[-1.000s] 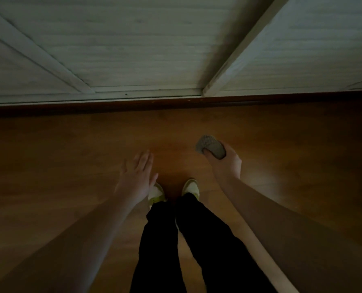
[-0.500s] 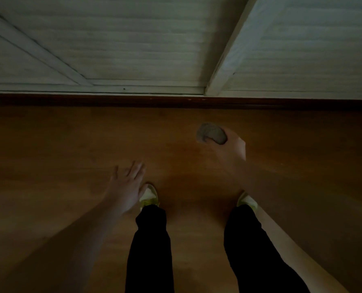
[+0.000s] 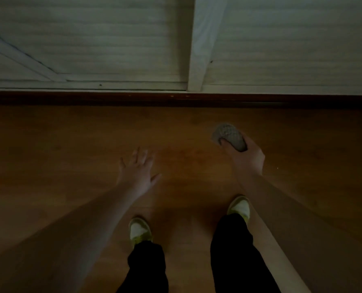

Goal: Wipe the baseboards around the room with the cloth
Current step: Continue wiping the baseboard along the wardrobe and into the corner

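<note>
A dark brown baseboard (image 3: 133, 99) runs across the view below white slatted doors. My right hand (image 3: 246, 159) grips a balled grey textured cloth (image 3: 229, 137) above the wooden floor, some way short of the baseboard. My left hand (image 3: 136, 173) hangs over the floor with its fingers spread and holds nothing. The room is dim.
White louvred doors (image 3: 112, 43) with a vertical frame post (image 3: 199, 60) stand behind the baseboard. The orange-brown wood floor (image 3: 70, 144) stretches to both sides. My feet in pale shoes (image 3: 138, 230) stand apart below my hands.
My feet have stepped apart and the view has shifted right along the doors. Both hands stay over the floor, the right one still holding the cloth.
</note>
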Motion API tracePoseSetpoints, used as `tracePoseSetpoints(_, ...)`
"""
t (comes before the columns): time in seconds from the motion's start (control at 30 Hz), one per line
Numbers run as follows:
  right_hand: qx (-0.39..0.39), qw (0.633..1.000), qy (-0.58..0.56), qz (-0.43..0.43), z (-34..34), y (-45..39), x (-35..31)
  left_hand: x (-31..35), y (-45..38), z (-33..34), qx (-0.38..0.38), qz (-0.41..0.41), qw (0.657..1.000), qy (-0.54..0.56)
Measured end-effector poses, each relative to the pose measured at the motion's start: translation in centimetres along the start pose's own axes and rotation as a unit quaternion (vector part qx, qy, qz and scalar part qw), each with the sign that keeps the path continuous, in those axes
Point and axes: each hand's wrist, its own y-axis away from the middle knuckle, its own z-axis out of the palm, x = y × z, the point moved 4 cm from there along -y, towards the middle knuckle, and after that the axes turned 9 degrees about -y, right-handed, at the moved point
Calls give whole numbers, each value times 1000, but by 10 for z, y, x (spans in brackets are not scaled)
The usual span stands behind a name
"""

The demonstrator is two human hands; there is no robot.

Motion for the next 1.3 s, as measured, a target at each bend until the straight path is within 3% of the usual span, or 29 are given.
tracePoseSetpoints(0.23, 9, 1000, 11, -7, 57, -23, 66, 18, -67, 42, 28, 36, 999, -11)
tracePoseSetpoints(0.63, 34, 997, -5, -68, 117, -97, 125, 38, -179, 100, 32, 0, 998, 54)
tracePoseSetpoints(0.83, -33, 992, 10, -119, 167, -139, 146, 39, -246, 126, 23, -4, 995, 98)
tracePoseSetpoints(1.17, -56, 981, 20, -183, 246, -185, 147, 30, -246, 180, 80, 33, 996, 36)
tracePoseSetpoints(1.3, -72, 977, 30, -199, 282, -189, 137, 25, -244, 173, 69, -31, 995, 68)
